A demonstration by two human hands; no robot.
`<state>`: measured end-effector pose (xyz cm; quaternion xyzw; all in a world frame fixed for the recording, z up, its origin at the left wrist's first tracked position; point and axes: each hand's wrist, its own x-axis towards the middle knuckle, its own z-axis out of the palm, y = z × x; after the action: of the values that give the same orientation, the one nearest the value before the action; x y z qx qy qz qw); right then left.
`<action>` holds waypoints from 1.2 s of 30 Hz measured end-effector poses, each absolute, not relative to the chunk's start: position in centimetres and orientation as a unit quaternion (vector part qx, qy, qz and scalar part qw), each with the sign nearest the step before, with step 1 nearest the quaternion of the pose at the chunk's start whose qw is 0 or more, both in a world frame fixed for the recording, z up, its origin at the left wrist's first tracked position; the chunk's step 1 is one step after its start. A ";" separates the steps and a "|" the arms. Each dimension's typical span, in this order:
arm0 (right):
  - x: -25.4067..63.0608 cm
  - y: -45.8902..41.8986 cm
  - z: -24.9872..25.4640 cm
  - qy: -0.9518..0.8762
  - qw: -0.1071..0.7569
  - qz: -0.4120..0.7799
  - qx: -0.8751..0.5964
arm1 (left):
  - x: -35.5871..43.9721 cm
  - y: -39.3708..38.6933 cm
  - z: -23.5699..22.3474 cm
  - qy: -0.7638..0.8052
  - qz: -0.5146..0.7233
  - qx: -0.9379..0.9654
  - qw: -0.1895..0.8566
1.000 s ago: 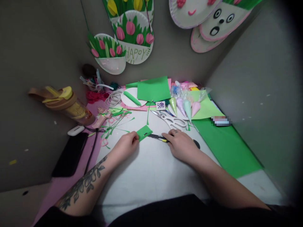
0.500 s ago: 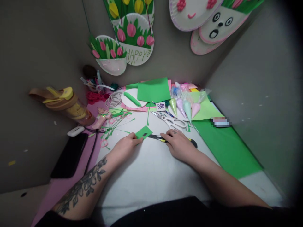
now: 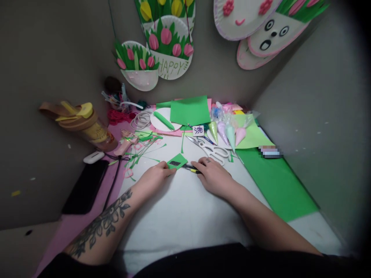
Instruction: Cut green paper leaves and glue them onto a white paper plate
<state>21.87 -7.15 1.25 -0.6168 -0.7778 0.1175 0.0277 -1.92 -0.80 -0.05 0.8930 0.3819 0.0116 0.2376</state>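
In the head view, my left hand (image 3: 155, 177) pinches a small green piece of paper (image 3: 181, 158) by its left edge, above the white table surface. My right hand (image 3: 213, 173) is closed around a black-and-yellow utility knife (image 3: 194, 170), whose handle is mostly hidden under the palm. Its dark blade (image 3: 174, 163) points left and overlaps the green piece; whether it passes through or lies on top is hard to tell. Just beyond the right hand lie white-handled scissors (image 3: 213, 150), touching nothing I hold.
Green paper scraps (image 3: 145, 148) litter the left middle. Green sheets (image 3: 189, 110), a white paper plate (image 3: 153, 121) and filled piping bags (image 3: 230, 135) line the back. A tumbler (image 3: 87, 125) and a black phone (image 3: 85, 187) stand left. Large green paper (image 3: 284, 183) lies right.
The knife and right hand have shifted left towards the green piece, and more of the dark blade now shows over it. My left hand keeps its pinch. The camera view has tilted slightly.
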 end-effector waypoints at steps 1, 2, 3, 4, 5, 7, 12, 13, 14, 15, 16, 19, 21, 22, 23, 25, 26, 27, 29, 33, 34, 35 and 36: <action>22.2 -7.3 1.2 -0.774 0.029 0.128 -0.619 | -1.9 -0.8 0.0 0.382 0.010 0.892 0.239; 22.5 -7.4 1.2 -0.771 0.032 0.137 -0.622 | -1.9 -0.8 0.1 0.383 0.009 0.891 0.242; 22.9 -7.5 1.1 -0.768 0.036 0.145 -0.622 | -1.9 -0.8 0.1 0.384 0.008 0.890 0.245; 23.3 -7.6 1.1 -0.768 0.041 0.151 -0.621 | -1.9 -0.8 0.1 0.386 0.007 0.888 0.250; 23.7 -7.7 1.0 -0.771 0.046 0.156 -0.616 | -1.9 -0.8 0.1 0.388 0.007 0.886 0.254; 24.2 -7.8 1.0 -0.782 0.054 0.162 -0.600 | -1.9 -0.8 0.1 0.391 0.009 0.884 0.257; 24.6 -7.8 0.9 -0.793 0.049 0.144 -0.590 | -1.9 -0.8 0.0 0.383 0.012 0.890 0.248; 24.5 -7.8 0.9 -0.795 0.045 0.134 -0.590 | -2.0 -0.8 -0.1 0.381 0.013 0.890 0.250; 24.4 -7.8 0.8 -0.797 0.041 0.122 -0.589 | -2.0 -0.8 -0.1 0.380 0.015 0.890 0.251; 24.3 -7.8 0.8 -0.800 0.039 0.110 -0.588 | -2.0 -0.8 -0.1 0.380 0.017 0.889 0.253; 24.2 -7.7 0.8 -0.803 0.039 0.099 -0.586 | -2.0 -0.8 -0.1 0.381 0.020 0.889 0.253; 24.0 -7.7 0.9 -0.813 0.044 0.085 -0.574 | -1.9 -0.8 -0.1 0.382 0.020 0.891 0.246; 24.0 -7.7 1.1 -0.818 0.045 0.087 -0.567 | -1.9 -0.8 -0.1 0.382 0.015 0.892 0.242; 24.1 -7.7 1.2 -0.819 0.044 0.090 -0.566 | -1.8 -0.8 0.0 0.382 0.012 0.892 0.242; 24.3 -7.8 1.3 -0.818 0.044 0.093 -0.565 | -1.8 -0.8 0.0 0.383 0.011 0.891 0.243; 24.6 -8.0 1.5 -0.818 0.041 0.100 -0.565 | -1.8 -0.9 0.1 0.387 0.014 0.889 0.245; 24.8 -8.2 1.6 -0.818 0.038 0.104 -0.564 | -1.7 -0.9 0.1 0.390 0.017 0.888 0.245; 24.9 -8.3 1.7 -0.819 0.035 0.109 -0.563 | -1.7 -0.9 0.2 0.391 0.021 0.887 0.246; 25.1 -8.5 1.8 -0.819 0.026 0.116 -0.562 | -1.7 -0.9 0.2 0.389 0.029 0.887 0.246; 24.6 -8.4 2.1 -0.814 0.013 0.116 -0.569 | -1.8 -0.7 0.2 0.371 0.037 0.893 0.251; 24.4 -8.3 2.1 -0.813 0.013 0.114 -0.570 | -1.9 -0.6 0.1 0.368 0.039 0.894 0.252; 24.1 -8.3 2.2 -0.814 0.013 0.112 -0.570 | -1.9 -0.5 0.0 0.366 0.041 0.895 0.253; 23.8 -8.2 2.3 -0.814 0.013 0.109 -0.570 | -1.9 -0.4 0.0 0.367 0.045 0.894 0.254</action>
<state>23.84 -8.22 2.26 -0.5700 -0.8142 0.1091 0.0126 -1.85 -0.39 -0.03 0.8936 0.3670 0.0452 0.2544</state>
